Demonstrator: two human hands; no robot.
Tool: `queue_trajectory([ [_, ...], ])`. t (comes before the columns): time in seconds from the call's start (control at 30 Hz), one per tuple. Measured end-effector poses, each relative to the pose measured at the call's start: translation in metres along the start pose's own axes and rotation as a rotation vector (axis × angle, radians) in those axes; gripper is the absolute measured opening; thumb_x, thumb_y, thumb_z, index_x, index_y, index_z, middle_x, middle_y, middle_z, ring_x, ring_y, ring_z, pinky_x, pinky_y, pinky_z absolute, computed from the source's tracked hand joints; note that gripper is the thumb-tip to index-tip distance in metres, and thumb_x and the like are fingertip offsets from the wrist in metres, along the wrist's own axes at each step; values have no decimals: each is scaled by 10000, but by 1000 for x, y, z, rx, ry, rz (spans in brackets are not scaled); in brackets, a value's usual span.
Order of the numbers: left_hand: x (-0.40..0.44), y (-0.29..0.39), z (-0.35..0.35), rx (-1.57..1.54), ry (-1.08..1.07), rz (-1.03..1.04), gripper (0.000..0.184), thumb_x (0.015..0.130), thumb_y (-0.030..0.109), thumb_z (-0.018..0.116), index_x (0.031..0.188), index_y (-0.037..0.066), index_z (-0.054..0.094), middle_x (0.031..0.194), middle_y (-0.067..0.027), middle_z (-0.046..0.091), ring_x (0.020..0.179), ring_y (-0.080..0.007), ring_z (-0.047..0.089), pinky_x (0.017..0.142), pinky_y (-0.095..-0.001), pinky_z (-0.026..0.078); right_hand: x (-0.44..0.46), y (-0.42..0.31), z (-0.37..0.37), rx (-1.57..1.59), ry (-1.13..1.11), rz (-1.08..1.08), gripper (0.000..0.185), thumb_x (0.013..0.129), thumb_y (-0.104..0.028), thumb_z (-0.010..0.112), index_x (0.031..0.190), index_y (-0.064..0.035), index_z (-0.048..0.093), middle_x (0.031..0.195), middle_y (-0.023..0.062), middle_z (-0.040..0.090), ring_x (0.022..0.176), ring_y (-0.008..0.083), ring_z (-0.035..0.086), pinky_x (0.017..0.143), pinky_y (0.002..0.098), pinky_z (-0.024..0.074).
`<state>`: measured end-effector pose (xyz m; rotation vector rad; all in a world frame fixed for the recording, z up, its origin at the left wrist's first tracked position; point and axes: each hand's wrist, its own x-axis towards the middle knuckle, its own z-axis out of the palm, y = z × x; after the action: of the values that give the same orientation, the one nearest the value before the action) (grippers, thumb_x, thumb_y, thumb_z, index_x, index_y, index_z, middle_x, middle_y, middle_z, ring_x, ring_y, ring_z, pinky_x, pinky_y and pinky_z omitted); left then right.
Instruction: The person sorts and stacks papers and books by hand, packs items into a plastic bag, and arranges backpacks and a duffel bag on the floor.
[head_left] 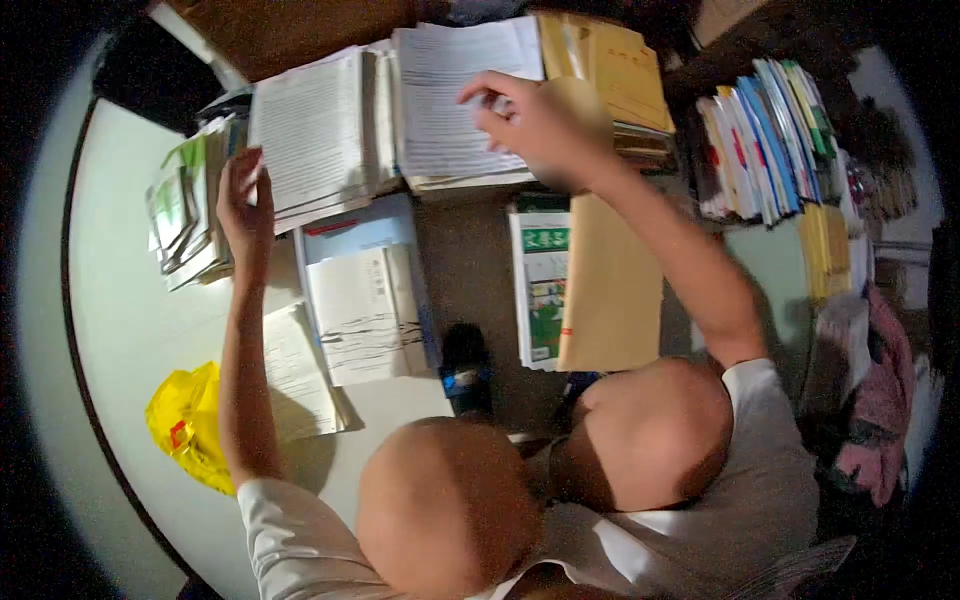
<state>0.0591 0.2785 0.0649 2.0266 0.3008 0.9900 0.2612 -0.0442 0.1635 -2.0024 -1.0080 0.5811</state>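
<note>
My left hand is raised at the left edge of a stack of printed pages. Its fingers point up, loosely bent, and the thumb stands a little apart; I see nothing held. Above a second pile of printed sheets hovers my right hand, fingers half curled with a gap between index finger and thumb. Its wrist side is smeared. Whether it touches the top sheet I cannot tell. Right of that hand lies a pile of brown envelopes.
Nearer me are a pale booklet, a green-covered magazine and a large brown envelope. Green-and-white booklets and a yellow plastic bag lie left. Upright books and folders stand right, with pink cloth below. My bare knees are close beneath.
</note>
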Motion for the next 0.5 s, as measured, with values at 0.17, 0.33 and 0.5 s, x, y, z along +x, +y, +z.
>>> queue_trajectory([
  [0.17,-132,122,97,-461,-433,-370,282,815,-107,508,1066,10,561,981,-80,635,853,-139,617,764,-267,493,-136,96,-53,335,445,285,195,920,-193,592,1048,-45,585,828,40,609,704,124,579,633,285,494],
  [0.33,-196,158,185,-667,-796,-628,309,879,2,556,1181,20,490,1123,-95,582,1026,-178,590,861,-327,505,-278,293,-35,70,567,623,301,943,-295,582,1138,-68,554,1118,49,592,1035,136,542,820,291,446],
  [0.5,-218,160,240,-595,-904,-657,491,892,54,583,1315,28,334,1299,-185,454,1147,-287,537,917,-392,508,-338,298,20,702,595,880,514,896,-366,639,1272,-44,500,1146,67,595,1032,139,551,831,309,462],
])
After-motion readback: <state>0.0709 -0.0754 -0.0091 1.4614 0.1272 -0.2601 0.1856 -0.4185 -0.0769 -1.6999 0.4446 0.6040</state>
